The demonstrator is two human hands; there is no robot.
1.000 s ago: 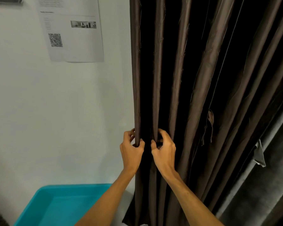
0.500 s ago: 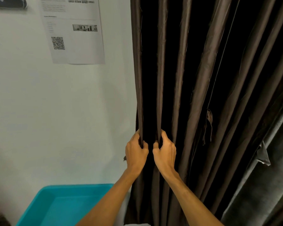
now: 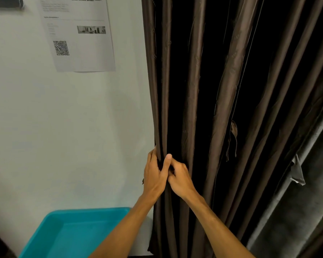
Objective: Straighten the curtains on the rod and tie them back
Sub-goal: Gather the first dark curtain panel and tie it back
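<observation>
White wall (image 3: 63, 127) fills our left; the brown curtain (image 3: 229, 75) hangs right of it, near a teal tub (image 3: 73, 235). Our left hand (image 3: 154, 175) grips the outermost pleats, and our right hand (image 3: 181, 178) pinches the next fold, the hands touching. We judge we are gathering pleats (rod out of view); next, collect further folds rightward before tying.

Brown curtain (image 3: 229, 81): woven cloth w/ satin-like sheen, folds catching light, faint embossed pattern. Grey fabric (image 3: 309, 211) far right: duller, rougher, looks napped. Sheet (image 3: 88, 58) on wall: plain matt paper. Wall (image 3: 63, 127): smooth matt paint. Teal tub (image 3: 73, 237): smooth plastic, slight gloss.
</observation>
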